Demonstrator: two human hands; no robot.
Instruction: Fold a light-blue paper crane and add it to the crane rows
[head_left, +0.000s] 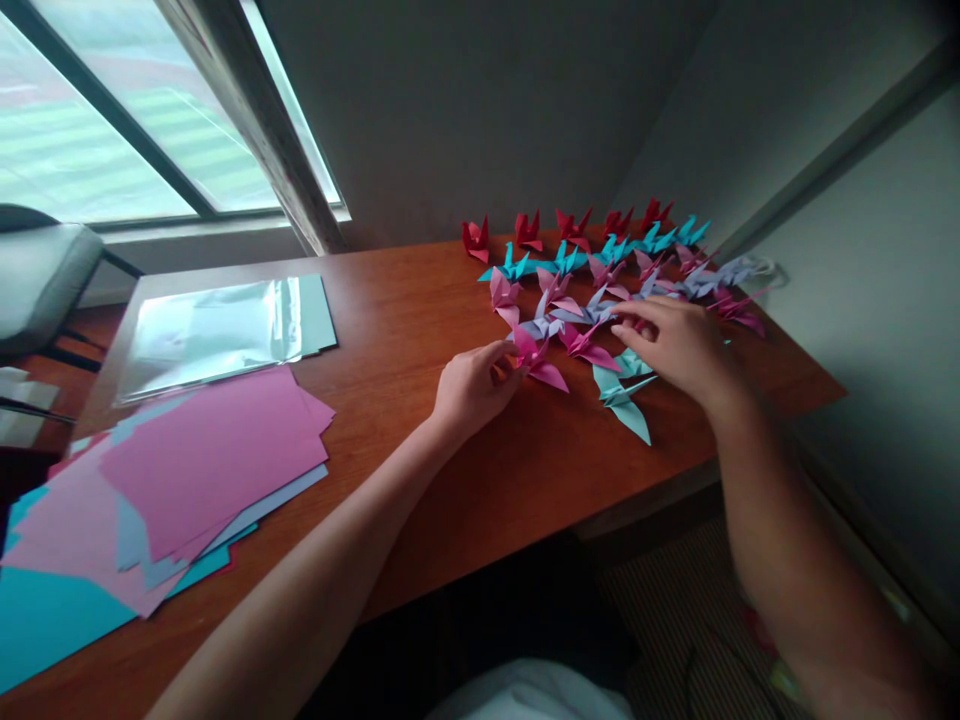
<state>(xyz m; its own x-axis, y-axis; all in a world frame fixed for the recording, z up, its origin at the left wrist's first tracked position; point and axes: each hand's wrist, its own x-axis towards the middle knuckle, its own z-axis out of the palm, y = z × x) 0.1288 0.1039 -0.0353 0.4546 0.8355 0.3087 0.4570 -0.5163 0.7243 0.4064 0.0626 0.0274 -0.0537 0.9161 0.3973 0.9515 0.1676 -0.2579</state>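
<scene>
My left hand (480, 385) has thumb and forefinger pinched on the near-left edge of a magenta paper crane (534, 362), which rests on the table. Another magenta crane (587, 346) sits just to its right. My right hand (675, 345) is curled over the same row, its fingertips closed around a magenta paper crane (643, 325) that is mostly hidden by the fingers. Behind it runs a row of lavender cranes (544, 325). Mint green cranes (624, 398) lie in front, between my hands and partly under the right one.
Further back stand rows of pink (555, 290), turquoise (566, 260) and red cranes (574, 230). Coloured paper sheets (217, 460) are fanned out on the left of the wooden table (405, 300), near a clear plastic packet (217, 330). A chair (45, 280) stands by the window.
</scene>
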